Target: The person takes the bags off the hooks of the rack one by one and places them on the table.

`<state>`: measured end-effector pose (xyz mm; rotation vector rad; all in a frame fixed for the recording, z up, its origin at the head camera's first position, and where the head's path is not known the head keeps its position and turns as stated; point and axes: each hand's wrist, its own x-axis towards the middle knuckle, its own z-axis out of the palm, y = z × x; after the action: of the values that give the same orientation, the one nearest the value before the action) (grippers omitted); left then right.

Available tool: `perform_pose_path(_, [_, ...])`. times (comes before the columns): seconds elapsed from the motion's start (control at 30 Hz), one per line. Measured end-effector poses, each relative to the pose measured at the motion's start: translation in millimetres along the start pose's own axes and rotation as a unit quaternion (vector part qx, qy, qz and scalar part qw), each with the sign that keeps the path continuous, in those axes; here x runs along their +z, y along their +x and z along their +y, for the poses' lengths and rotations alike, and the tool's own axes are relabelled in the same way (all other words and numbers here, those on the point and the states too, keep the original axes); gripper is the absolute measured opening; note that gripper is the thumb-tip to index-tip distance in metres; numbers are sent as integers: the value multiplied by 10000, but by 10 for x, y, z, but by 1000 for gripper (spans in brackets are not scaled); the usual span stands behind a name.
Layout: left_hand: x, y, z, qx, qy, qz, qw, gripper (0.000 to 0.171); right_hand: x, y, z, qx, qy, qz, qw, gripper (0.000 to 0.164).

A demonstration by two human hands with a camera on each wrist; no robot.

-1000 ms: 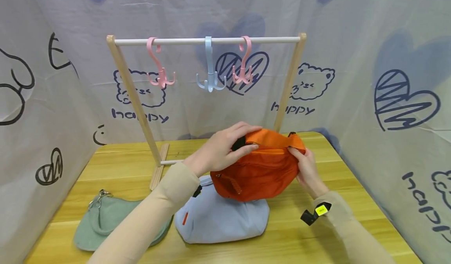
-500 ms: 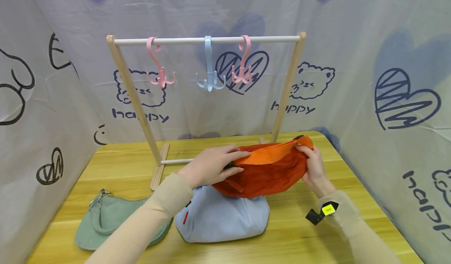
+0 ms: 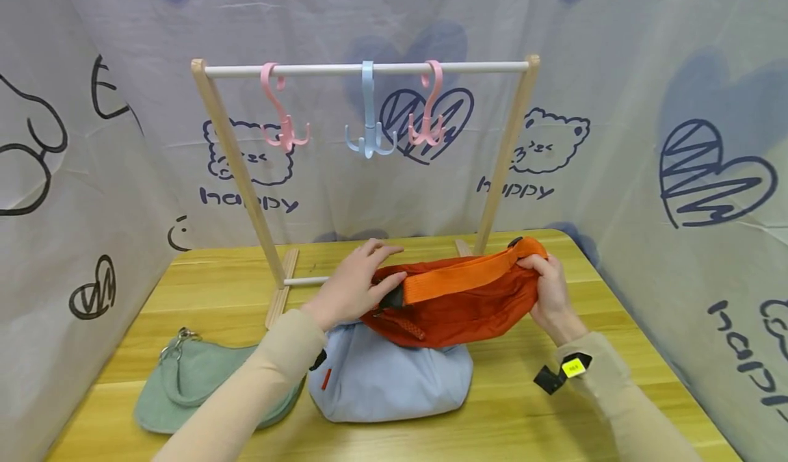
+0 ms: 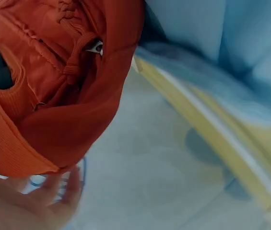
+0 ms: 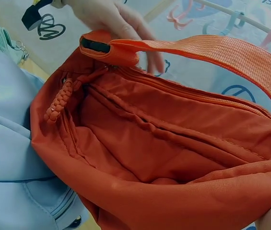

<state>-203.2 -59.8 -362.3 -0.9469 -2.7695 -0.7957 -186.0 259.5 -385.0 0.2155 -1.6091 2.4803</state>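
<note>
An orange-red waist bag (image 3: 462, 311) with a bright orange webbing strap (image 3: 458, 280) is held up over the light blue bag, tilted, its right end higher. My right hand (image 3: 550, 291) grips that right end, thumb on the front; most of its fingers are hidden behind the fabric. At the other end my left hand (image 3: 353, 284) has its fingers spread, the thumb by the strap's black buckle (image 3: 392, 296). From the right wrist view, the bag's zippered front and braided zipper pull (image 5: 58, 100) show, with the left hand's loose fingers behind the strap.
A light blue bag (image 3: 394, 387) lies under the waist bag, and a green shoulder bag (image 3: 203, 373) lies to its left. Behind stands a wooden rack with a white rail (image 3: 320, 70), carrying two pink hooks (image 3: 286, 133) and one blue hook (image 3: 369, 133). Patterned cloth surrounds the wooden table (image 3: 511, 421).
The waist bag has tipped and its right end has shifted right with my right hand. My left hand has moved left and its fingers have lifted off the strap.
</note>
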Motion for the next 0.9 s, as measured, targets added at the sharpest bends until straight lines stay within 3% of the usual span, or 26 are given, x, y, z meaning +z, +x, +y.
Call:
perform_pose_path(0.07, [8,-26,-61,-503,-577,-216,9968,58,-4,-5,-5,-6,1,-21,10000,43])
perform_pose_path(0.2, [50,-79,-192,-1186,-1599,-690,9776,67,-1,-13,-12,41,-33,2,10000,42])
perform_pose_path(0.37, [112,-131,-335,-1604,-2395,-1097,9513,71,-6,-17,-5,78,-38,-37,10000,45])
perform_pose_path(0.5, [157,-161,-393,-1766,-2743,-1199,9376,70,-25,-30,3,102,-120,-124,9998,45])
perform_pose_path(0.7, [287,-181,-387,-1681,-3017,-949,9337,55,-73,-83,3,302,-302,-599,9973,39])
perform_pose_path(0.9, [361,-181,-355,-1695,-3218,-640,9293,40,-209,-103,23,568,-325,-1666,9839,37])
